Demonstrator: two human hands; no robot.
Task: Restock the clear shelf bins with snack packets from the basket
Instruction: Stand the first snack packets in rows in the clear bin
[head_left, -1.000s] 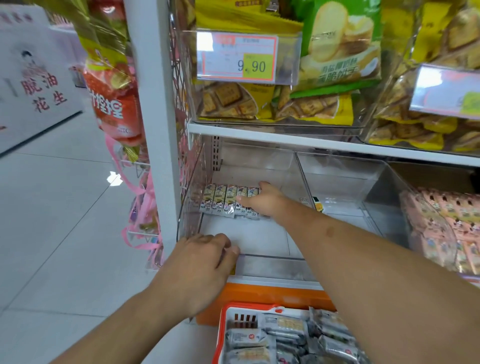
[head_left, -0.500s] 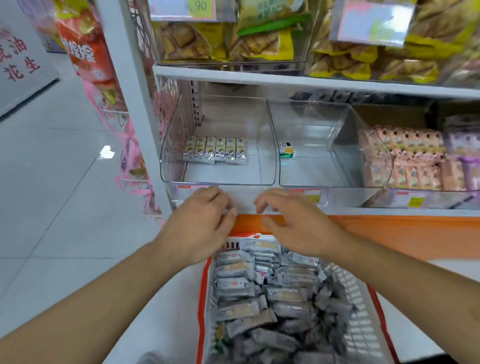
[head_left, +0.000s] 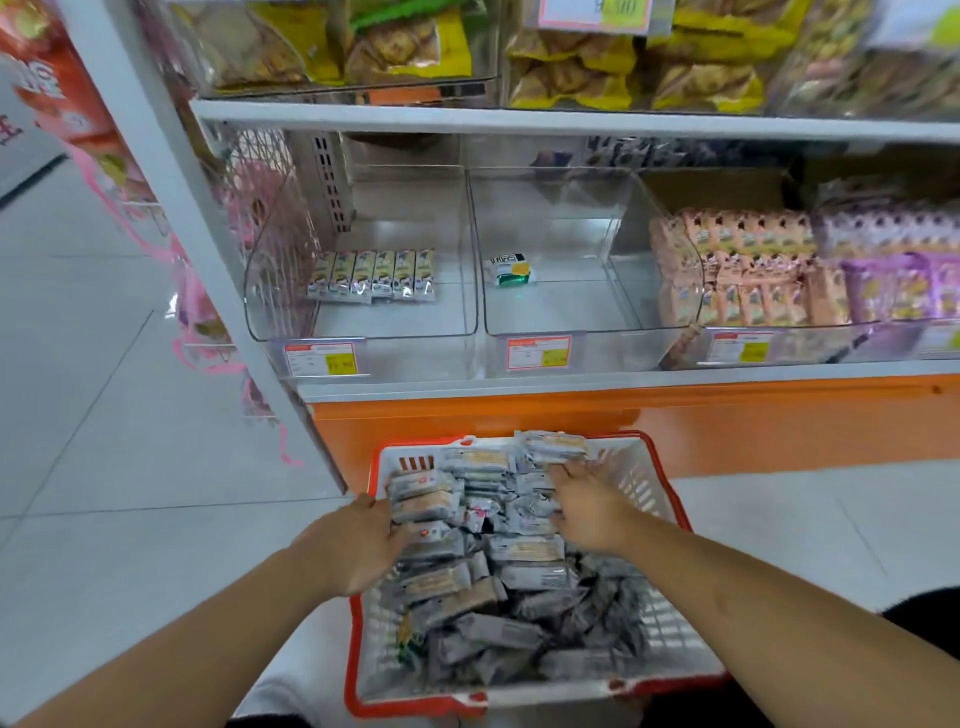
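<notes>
Both hands are reaching into the basket (head_left: 670, 499): left hand (head_left: 358, 545) gripping a grey packet (head_left: 423, 506), right hand (head_left: 587, 506) lying spread across others. Price tag (head_left: 322, 359) print is blurring beyond reading.

We note a floor of pale grey tiles (head_left: 93, 467) with thin dark joints, glossy and reflecting overhead light at left. A white metal shelving unit (head_left: 571, 122) occupies the far side, its upright post (head_left: 171, 208) slanting at left. Beneath the lowest shelf runs an orange base panel (head_left: 727, 426). Pink wire racks (head_left: 208, 322) hang on the unit's left end.
</notes>
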